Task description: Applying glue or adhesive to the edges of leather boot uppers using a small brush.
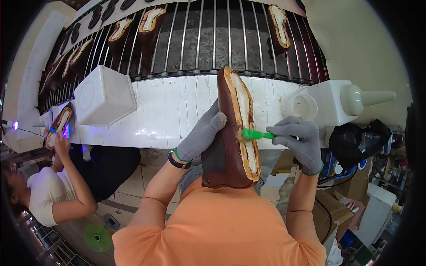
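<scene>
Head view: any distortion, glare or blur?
Head view: fisheye, dark rim, metal rods fanning outward; head view, far left: small violet light glows brightly; head view, centre: brown boot fairly sharp, green brush bristles indistinct, motion blur uncertain.

A long white table (173, 106) is stretching across the room, its painted top showing cracks and catching a soft shine. Beyond it, a conveyor (214, 35) of parallel metal bars is running over a dark, mottled surface. A plain pale wall (364, 48) is rising at the right. Pale tiles are covering the floor (153, 166). At the far left, a small lamp (15, 125) is glowing violet-blue. A green fan (96, 238) is standing at the lower left, while cardboard boxes (330, 213) are crowding the lower right.
</scene>
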`<move>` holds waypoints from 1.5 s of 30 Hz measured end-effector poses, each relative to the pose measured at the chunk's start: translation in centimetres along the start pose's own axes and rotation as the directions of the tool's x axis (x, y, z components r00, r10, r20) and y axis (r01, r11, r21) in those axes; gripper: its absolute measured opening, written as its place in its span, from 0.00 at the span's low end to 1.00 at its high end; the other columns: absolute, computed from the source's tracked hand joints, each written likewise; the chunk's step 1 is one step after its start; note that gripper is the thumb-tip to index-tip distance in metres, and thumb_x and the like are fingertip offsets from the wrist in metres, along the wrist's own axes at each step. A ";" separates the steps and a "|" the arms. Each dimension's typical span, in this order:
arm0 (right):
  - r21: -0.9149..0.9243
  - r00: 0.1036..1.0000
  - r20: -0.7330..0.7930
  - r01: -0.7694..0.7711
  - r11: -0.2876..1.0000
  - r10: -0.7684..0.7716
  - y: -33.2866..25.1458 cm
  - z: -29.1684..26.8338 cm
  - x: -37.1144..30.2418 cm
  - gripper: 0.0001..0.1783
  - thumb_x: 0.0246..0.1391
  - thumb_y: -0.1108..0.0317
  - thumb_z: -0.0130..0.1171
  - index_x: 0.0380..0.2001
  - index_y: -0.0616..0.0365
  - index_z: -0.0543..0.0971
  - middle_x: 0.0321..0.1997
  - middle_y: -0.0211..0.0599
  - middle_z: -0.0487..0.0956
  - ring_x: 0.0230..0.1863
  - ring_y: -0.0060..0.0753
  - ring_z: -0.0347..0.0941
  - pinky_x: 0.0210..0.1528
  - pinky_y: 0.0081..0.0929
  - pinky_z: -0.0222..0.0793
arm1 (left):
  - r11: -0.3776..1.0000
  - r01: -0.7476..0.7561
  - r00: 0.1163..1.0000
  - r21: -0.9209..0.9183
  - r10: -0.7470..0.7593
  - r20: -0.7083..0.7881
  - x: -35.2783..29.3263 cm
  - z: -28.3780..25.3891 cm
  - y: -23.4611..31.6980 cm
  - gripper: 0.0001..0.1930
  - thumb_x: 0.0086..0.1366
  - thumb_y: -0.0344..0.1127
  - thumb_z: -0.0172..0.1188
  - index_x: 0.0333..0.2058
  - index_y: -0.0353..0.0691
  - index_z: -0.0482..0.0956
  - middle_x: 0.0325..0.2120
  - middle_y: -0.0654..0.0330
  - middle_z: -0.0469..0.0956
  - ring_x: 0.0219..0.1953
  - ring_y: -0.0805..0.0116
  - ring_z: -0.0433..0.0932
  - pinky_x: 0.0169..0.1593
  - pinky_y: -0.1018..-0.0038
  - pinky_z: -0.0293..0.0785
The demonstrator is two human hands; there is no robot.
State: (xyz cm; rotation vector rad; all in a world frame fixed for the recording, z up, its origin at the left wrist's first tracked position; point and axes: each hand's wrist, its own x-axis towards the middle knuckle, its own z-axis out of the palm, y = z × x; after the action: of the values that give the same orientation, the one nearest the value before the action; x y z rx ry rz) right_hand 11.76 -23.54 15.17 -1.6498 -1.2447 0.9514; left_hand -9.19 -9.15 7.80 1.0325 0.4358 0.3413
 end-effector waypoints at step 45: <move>-0.094 0.996 0.078 0.051 0.994 -0.044 -0.3 -5.0 7.0 0.10 0.46 0.76 0.67 0.36 0.66 0.86 0.25 0.31 0.80 0.28 0.14 0.70 0.30 0.18 0.64 | 0.935 -0.010 0.999 0.354 -0.003 0.036 0.8 0.8 1.4 0.66 0.44 0.68 0.70 0.72 0.42 0.42 0.59 0.46 0.71 0.60 0.52 0.72 0.64 0.64 0.63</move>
State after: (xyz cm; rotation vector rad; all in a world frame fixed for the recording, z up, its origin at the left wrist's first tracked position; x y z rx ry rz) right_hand 17.81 -17.61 16.68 -1.6635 -1.3943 0.9453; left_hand -8.20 -8.78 9.22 1.3898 0.4734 0.2503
